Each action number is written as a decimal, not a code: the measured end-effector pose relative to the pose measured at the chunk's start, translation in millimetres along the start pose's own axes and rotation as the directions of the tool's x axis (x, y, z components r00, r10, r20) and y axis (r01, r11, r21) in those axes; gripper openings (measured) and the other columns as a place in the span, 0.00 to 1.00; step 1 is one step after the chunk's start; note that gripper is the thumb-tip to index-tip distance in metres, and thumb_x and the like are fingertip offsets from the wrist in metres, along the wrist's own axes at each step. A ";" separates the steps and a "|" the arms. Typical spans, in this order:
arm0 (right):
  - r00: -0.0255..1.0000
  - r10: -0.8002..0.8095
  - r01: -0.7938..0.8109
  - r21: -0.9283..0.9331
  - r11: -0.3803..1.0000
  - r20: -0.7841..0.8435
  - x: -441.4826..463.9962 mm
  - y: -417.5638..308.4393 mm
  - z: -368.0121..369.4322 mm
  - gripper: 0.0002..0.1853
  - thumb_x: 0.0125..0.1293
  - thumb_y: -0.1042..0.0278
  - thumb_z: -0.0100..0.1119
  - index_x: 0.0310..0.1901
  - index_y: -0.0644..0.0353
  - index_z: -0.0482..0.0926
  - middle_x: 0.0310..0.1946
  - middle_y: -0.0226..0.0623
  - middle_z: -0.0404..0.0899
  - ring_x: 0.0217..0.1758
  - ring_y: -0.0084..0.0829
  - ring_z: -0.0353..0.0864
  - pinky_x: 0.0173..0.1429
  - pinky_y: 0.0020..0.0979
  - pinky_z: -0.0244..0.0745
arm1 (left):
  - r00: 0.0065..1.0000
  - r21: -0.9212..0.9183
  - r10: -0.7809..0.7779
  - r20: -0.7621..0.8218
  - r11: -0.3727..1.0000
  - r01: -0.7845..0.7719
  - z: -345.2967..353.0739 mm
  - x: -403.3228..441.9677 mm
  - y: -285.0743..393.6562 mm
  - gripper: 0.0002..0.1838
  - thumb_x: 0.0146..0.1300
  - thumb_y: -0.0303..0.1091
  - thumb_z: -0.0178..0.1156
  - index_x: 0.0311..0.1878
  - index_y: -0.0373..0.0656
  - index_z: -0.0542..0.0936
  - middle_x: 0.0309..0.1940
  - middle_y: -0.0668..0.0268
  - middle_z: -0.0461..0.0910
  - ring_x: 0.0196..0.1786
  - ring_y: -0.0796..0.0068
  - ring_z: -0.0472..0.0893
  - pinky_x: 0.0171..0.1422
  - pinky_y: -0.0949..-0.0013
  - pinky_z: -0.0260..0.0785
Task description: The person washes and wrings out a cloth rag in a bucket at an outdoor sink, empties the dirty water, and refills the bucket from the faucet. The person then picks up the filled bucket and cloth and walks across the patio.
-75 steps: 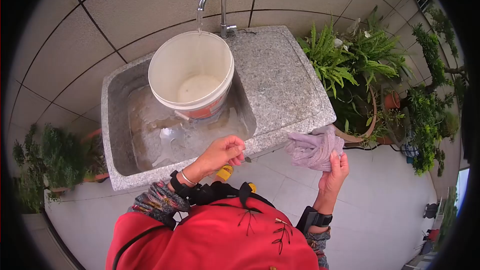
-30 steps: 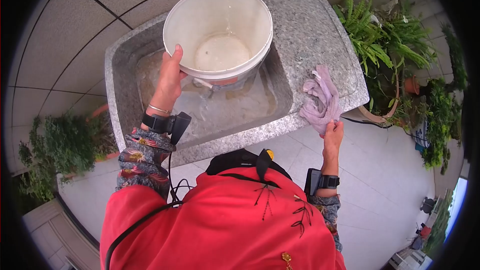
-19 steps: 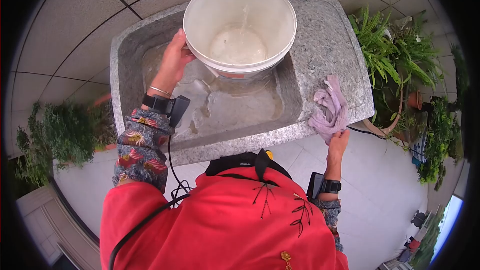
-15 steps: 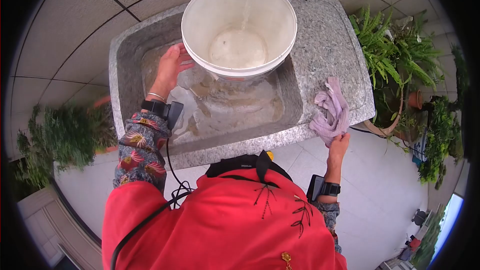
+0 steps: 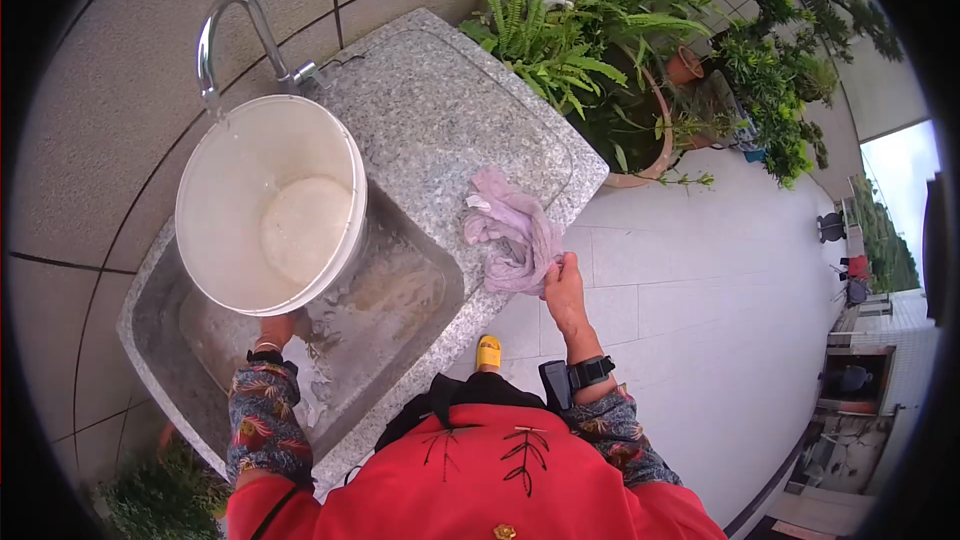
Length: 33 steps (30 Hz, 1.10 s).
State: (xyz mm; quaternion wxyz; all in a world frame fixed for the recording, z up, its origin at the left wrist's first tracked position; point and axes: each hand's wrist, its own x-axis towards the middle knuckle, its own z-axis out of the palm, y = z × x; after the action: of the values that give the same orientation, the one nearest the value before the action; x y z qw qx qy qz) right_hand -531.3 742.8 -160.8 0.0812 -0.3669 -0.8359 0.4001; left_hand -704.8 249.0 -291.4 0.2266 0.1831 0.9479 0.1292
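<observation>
A white plastic bucket (image 5: 210,230) stands tilted in the grey stone sink (image 5: 440,250), under the faucet (image 5: 250,10). My left hand (image 5: 278,330) reaches in at the bucket's near side, low by its outer wall. Its fingers are hidden behind the bucket, so their hold cannot be made out. At the counter's front edge, my right hand (image 5: 566,298) is closed on a crumpled lilac cloth (image 5: 515,230), which lies partly on the granite.
Shallow water and brown sediment cover the sink bottom. Ferns (image 5: 555,45) and a large planter (image 5: 655,130) stand beyond the counter's right end. A tiled wall (image 5: 90,180) runs behind the sink. A yellow shoe (image 5: 488,352) shows on the pale floor tiles.
The view has swung to the right. My left hand has gone from open beside the bucket's rim to partly behind its wall. My right hand still grips the cloth on the counter edge.
</observation>
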 end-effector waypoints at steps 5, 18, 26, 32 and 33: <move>0.999 -0.004 0.001 -0.082 0.997 -0.043 -8.5 -24.2 -6.0 0.14 0.63 0.65 0.48 0.46 0.64 0.63 0.35 0.59 0.75 0.40 0.60 0.73 0.43 0.49 0.68 | 0.973 -0.177 -0.057 -0.225 0.984 0.016 24.5 7.5 -15.7 0.25 0.47 0.42 0.65 0.49 0.41 0.76 0.49 0.50 0.75 0.57 0.47 0.69 0.63 0.56 0.57; 0.997 0.046 -0.050 -0.065 0.997 -0.061 -13.8 -36.2 -8.9 0.15 0.64 0.61 0.49 0.44 0.64 0.64 0.36 0.58 0.75 0.42 0.58 0.73 0.43 0.48 0.68 | 0.972 0.009 -0.026 -0.235 1.000 0.029 -10.0 5.6 26.2 0.20 0.54 0.36 0.56 0.51 0.40 0.75 0.48 0.49 0.75 0.54 0.47 0.71 0.59 0.56 0.63; 0.997 0.074 -0.076 -0.058 0.995 -0.031 -14.0 -38.4 -10.2 0.16 0.64 0.59 0.48 0.44 0.64 0.64 0.36 0.58 0.75 0.42 0.59 0.73 0.44 0.49 0.68 | 0.932 0.052 0.037 -0.360 0.998 -0.019 16.0 19.4 5.9 0.22 0.43 0.38 0.64 0.45 0.42 0.78 0.42 0.52 0.79 0.50 0.50 0.75 0.57 0.58 0.65; 0.995 0.094 -0.094 -0.051 0.994 -0.015 -16.9 -45.9 -15.0 0.16 0.65 0.59 0.48 0.44 0.64 0.63 0.36 0.57 0.75 0.41 0.58 0.73 0.43 0.48 0.67 | 0.877 -0.022 0.030 -0.480 0.999 -0.046 28.4 25.3 -3.7 0.20 0.43 0.37 0.64 0.42 0.42 0.79 0.39 0.53 0.80 0.46 0.50 0.77 0.51 0.57 0.68; 0.995 0.096 -0.097 -0.059 0.994 -0.017 -15.5 -44.1 -13.7 0.16 0.65 0.59 0.48 0.44 0.63 0.63 0.35 0.56 0.75 0.41 0.58 0.73 0.43 0.48 0.67 | 0.898 -0.005 -0.018 -0.440 1.000 0.018 31.9 26.1 -7.6 0.19 0.45 0.37 0.63 0.42 0.42 0.79 0.39 0.53 0.80 0.46 0.50 0.77 0.50 0.57 0.69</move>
State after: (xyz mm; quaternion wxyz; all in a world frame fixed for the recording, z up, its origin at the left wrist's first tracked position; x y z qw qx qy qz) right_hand -538.4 722.5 -117.1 0.0568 -0.4121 -0.8282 0.3756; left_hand -713.5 257.9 -331.4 0.0078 0.1403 0.9761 0.1655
